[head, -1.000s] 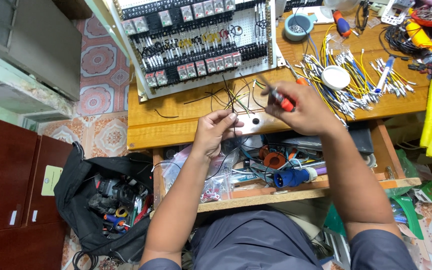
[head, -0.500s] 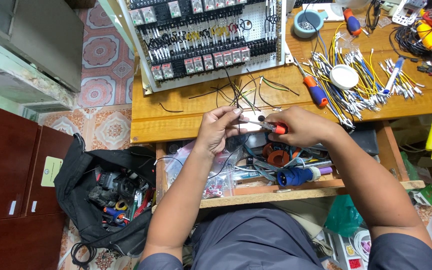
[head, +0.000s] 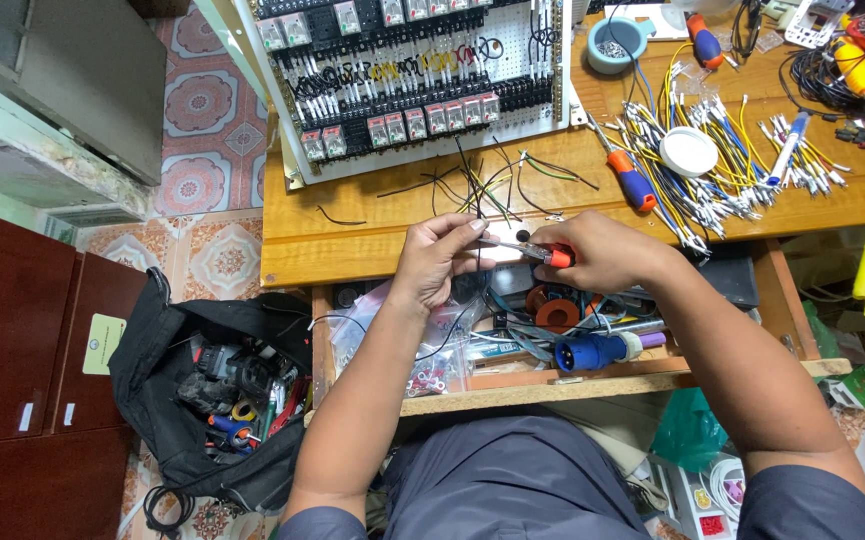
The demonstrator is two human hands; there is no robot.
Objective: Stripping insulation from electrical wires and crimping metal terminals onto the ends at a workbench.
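Both hands meet at the front edge of the wooden workbench (head: 352, 250), forearms angled in from below. Left hand (head: 435, 262) has fingers curled, thumb and forefinger pinching a thin black wire (head: 479, 255). Right hand (head: 592, 252) is closed round a red-handled tool (head: 552, 256), its metal tip pointing left and meeting the left fingertips at the wire. Versus half a second ago: hands sit in much the same spot, right fist a bit further right, tool more exposed. Behind them a white relay panel (head: 422, 90) leans on the bench, loose wires trailing from it. Blue-orange screwdriver (head: 630, 178) and a heap of cut wires (head: 722, 150) to the right. Black tool bag (head: 217, 390) open on the tiled floor
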